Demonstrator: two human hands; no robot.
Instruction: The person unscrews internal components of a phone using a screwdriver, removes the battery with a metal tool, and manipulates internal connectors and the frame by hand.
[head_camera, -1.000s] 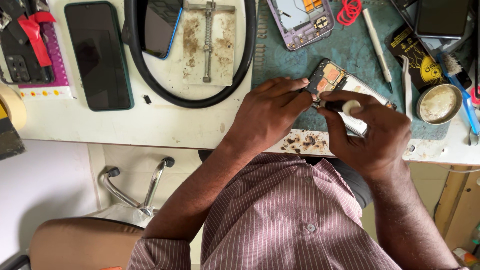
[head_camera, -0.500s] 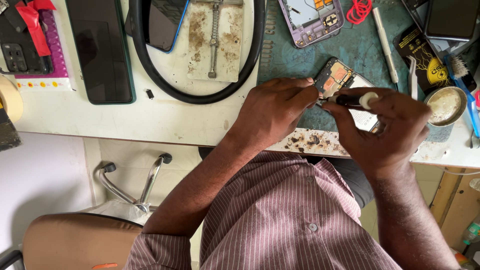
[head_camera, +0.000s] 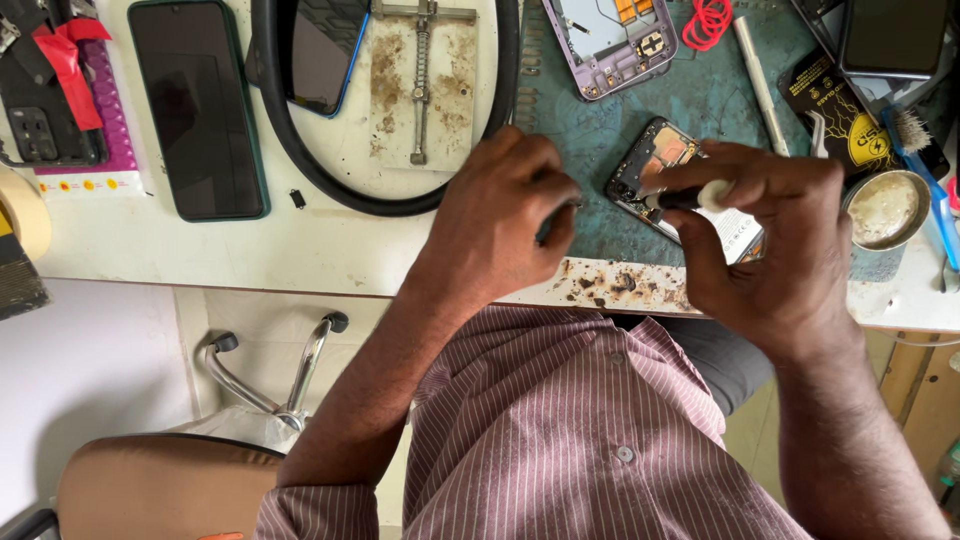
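One metal bowl (head_camera: 886, 209) of whitish paste

Left hand (head_camera: 505, 225): fingers curled inward, knuckles up, forearm angled up from the lower left. Right hand (head_camera: 765, 250): fingers bent in a pinch, thumb and forefinger together, forearm rising from the lower right. Hands apart.

We see a dark phone screen (head_camera: 200, 110) with a green rim lying far left on the bench, another dark screen (head_camera: 322, 50) edged in blue beside it, a black screen (head_camera: 893, 35) top right, and below that a black-and-yellow packet (head_camera: 840, 120).
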